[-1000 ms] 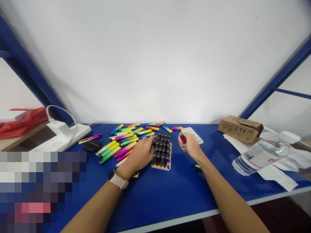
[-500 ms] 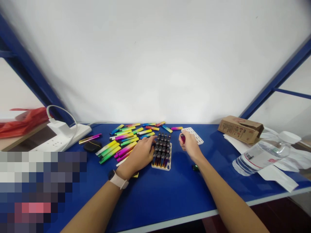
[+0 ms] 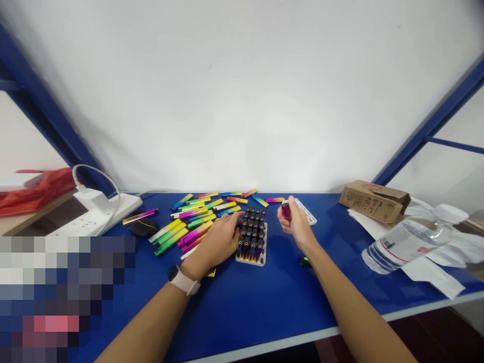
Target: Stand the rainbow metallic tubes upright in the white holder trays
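Observation:
My left hand (image 3: pixel 221 237), with a watch on its wrist, is against the left side of a pale rack (image 3: pixel 263 252). Its index finger reaches the upper left of the rack and its thumb lies lower on the same side. Dark tubes with black caps (image 3: pixel 251 233) stand upright in rows in the rack. To the right, my right hand (image 3: pixel 297 224) is raised and closed around a shiny red lighter-like piece (image 3: pixel 286 212), thumb up beside its top. Behind that hand lies a white perforated tray (image 3: pixel 307 212), partly hidden.
Several shiny multicoloured sticks (image 3: pixel 196 233) lie scattered on the blue table (image 3: pixel 249 312) at left. A small green-and-black piece (image 3: pixel 304 261) lies by my right forearm. Further right are a cardboard box (image 3: pixel 372 201) and a water bottle (image 3: pixel 412 242). A power strip (image 3: pixel 85 217) is at left.
My right hand has turned slightly, showing more of the red piece, and its thumb has lifted. The left hand and rack have stayed in place.

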`<action>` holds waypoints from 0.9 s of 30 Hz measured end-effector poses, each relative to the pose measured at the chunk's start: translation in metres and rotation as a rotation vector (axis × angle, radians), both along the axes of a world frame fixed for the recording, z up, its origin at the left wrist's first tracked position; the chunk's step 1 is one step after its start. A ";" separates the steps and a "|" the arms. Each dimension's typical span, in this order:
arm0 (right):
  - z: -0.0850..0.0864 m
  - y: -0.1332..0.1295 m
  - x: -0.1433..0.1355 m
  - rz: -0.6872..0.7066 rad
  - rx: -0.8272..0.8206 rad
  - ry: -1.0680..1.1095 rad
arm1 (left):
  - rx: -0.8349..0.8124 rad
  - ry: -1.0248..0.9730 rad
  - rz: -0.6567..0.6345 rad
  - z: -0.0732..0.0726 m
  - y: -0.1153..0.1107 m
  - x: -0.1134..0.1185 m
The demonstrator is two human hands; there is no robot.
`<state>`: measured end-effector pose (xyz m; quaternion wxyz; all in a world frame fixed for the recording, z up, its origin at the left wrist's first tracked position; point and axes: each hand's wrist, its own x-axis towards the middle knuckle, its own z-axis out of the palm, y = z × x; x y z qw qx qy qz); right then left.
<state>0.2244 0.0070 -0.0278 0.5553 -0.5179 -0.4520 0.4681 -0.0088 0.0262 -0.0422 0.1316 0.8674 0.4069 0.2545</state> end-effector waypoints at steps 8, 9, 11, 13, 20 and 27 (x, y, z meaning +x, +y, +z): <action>0.001 -0.009 -0.004 -0.078 0.215 -0.506 | 0.003 -0.005 0.002 0.000 0.000 0.001; 0.002 -0.010 -0.004 -0.075 0.218 -0.527 | 0.005 -0.003 0.003 0.000 0.000 0.001; 0.002 -0.011 -0.004 -0.071 0.222 -0.545 | 0.004 0.003 0.002 0.001 0.000 0.001; -0.001 -0.009 -0.002 -0.075 0.211 -0.551 | -0.004 0.006 0.002 0.002 -0.001 0.001; -0.007 -0.005 0.001 -0.130 0.179 -0.645 | 0.000 0.007 0.002 0.003 -0.001 0.001; -0.016 0.000 0.003 -0.044 0.182 -0.699 | 0.083 -0.050 0.009 0.000 0.001 0.000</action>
